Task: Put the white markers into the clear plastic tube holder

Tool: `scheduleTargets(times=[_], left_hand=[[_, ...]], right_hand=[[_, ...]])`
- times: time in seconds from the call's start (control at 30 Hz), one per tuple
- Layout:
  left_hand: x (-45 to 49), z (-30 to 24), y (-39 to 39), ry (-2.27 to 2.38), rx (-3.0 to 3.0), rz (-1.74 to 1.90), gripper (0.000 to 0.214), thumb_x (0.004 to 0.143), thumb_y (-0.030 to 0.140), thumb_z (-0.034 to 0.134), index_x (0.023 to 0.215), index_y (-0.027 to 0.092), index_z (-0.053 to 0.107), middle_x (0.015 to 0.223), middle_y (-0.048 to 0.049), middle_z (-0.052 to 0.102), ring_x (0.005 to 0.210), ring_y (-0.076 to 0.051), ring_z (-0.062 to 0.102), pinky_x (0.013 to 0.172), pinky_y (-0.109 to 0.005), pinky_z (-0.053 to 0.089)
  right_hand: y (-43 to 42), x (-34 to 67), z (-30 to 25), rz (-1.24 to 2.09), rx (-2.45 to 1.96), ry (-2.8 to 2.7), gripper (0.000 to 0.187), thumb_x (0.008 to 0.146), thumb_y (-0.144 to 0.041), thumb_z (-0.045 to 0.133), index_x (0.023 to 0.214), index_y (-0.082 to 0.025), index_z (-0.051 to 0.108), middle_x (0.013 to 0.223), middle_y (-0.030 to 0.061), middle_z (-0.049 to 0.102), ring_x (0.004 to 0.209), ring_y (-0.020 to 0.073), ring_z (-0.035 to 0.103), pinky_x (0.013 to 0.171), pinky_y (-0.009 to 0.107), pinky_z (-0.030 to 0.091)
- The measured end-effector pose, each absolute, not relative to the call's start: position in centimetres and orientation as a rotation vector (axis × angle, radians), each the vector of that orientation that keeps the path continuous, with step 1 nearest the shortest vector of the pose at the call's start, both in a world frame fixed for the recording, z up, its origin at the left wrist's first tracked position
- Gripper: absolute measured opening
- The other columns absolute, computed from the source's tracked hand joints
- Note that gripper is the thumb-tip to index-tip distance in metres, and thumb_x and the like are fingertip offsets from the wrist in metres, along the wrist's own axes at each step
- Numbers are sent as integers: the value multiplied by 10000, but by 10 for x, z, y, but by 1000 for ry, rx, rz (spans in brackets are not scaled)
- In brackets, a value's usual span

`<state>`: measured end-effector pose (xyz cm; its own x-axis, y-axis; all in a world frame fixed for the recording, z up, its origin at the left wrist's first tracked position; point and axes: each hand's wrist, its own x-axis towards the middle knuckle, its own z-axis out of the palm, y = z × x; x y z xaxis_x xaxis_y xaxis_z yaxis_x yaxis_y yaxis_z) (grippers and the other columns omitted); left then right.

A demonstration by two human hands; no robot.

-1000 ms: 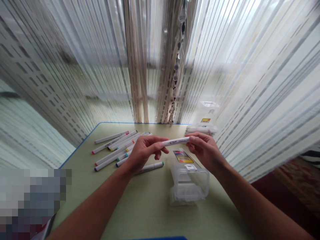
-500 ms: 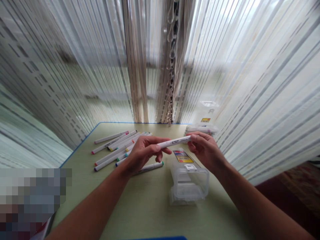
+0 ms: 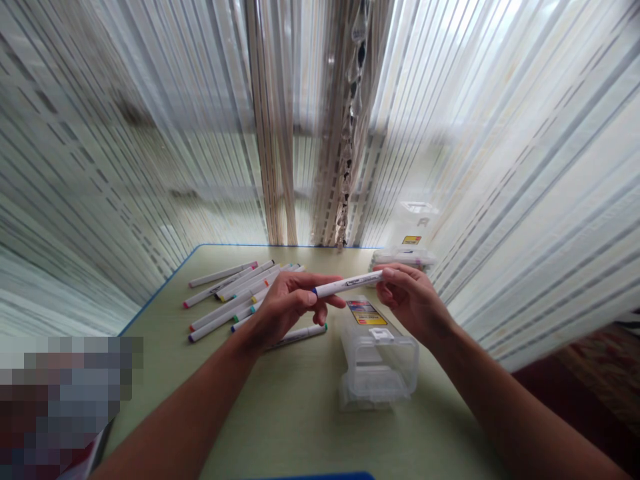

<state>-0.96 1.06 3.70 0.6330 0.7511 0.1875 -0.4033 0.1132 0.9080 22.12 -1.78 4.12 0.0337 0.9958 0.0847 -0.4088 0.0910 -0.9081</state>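
A white marker point(image 3: 350, 284) with dark print and a blue end is held level between both hands, above the table. My left hand point(image 3: 287, 300) pinches its blue end between thumb and fingers. At the other end, the thumb and fingertips of my right hand point(image 3: 407, 290) close on the barrel. Just below and to the right lies a clear plastic case point(image 3: 383, 363) with a yellow label, its open end facing me. Several white markers point(image 3: 220, 317) with coloured ends lie loose left of my left hand. One green-ended marker point(image 3: 303, 335) rests partly hidden under my left wrist.
The pale green table point(image 3: 280, 413) has a blue edge. Behind my right hand stands a second clear case point(image 3: 413, 227) with its lid up and markers inside. A striped string curtain point(image 3: 210, 133) hangs along the far edge. The lower left corner is pixelated.
The marker has shifted slightly to the right and turned a little, so its blue end now shows by my left thumb. Both hands keep their grip; the cases and loose markers stay put.
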Motion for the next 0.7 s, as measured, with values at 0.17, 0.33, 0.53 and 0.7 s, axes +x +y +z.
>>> scheduleTargets(times=[0.17, 0.33, 0.53, 0.7], left_hand=[[-9, 38, 10, 341, 1157, 875, 450, 696, 189, 619, 1112, 78, 746, 919, -193, 767, 594, -170, 619, 556, -282, 464], [-9, 37, 11, 335, 1151, 885, 435, 711, 190, 608, 1106, 70, 747, 898, -192, 768, 585, -165, 621, 561, -280, 474], [-9, 32, 14, 375, 1180, 900, 384, 767, 187, 624, 1113, 69, 740, 886, -187, 768, 585, -150, 623, 572, -270, 478], [-8, 33, 14, 455, 1211, 943, 328, 797, 208, 660, 1085, 79, 749, 825, -163, 768, 558, -125, 600, 564, -251, 463]], right_hand=[[-18, 221, 42, 1305, -827, -927, 162, 691, -261, 811, 791, -141, 765, 564, 6, 572, 493, 71, 438, 412, 189, 253], [-17, 222, 42, 1310, -819, -918, 181, 684, -262, 825, 792, -126, 770, 568, 12, 582, 494, 64, 452, 420, 178, 254], [-17, 222, 41, 1310, -814, -930, 182, 684, -258, 833, 798, -128, 774, 572, 16, 599, 495, 59, 470, 429, 169, 266], [-18, 222, 40, 1306, -822, -949, 174, 677, -262, 840, 789, -143, 778, 578, 30, 634, 500, 64, 489, 441, 171, 282]])
